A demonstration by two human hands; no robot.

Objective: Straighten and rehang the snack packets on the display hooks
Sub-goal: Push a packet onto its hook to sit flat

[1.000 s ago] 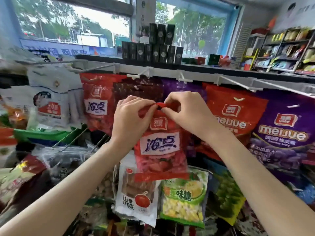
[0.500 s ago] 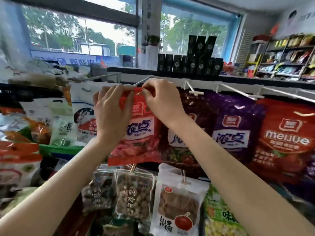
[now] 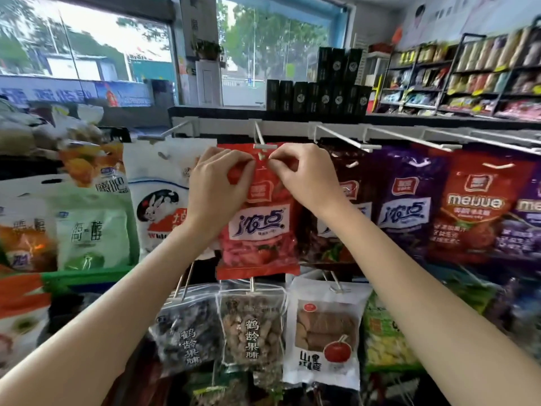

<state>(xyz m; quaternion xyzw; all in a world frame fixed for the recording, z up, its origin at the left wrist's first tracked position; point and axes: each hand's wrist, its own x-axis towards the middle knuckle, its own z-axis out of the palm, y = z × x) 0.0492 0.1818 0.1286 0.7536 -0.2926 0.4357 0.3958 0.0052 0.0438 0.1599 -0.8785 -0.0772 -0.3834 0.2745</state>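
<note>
A red snack packet (image 3: 259, 230) with a white and blue label hangs upright in the middle of the rack. Its top edge sits just under the tip of a white display hook (image 3: 262, 140). My left hand (image 3: 218, 186) pinches the packet's top on the left of its hang hole. My right hand (image 3: 301, 177) pinches the top on the right of the hole. Whether the hole is on the hook is hidden by my fingers.
More white hooks (image 3: 342, 139) stick out along the rail to the right, above a purple packet (image 3: 407, 200) and a red "meijue" packet (image 3: 474, 206). A white rabbit-print bag (image 3: 159, 194) hangs to the left. Clear nut bags (image 3: 251, 326) hang below. Black boxes (image 3: 319, 95) stand on the ledge.
Both hands carried the red packet up and to the left along the rail, from in front of the lower packets to a hook further left. My view shifted left with it.
</note>
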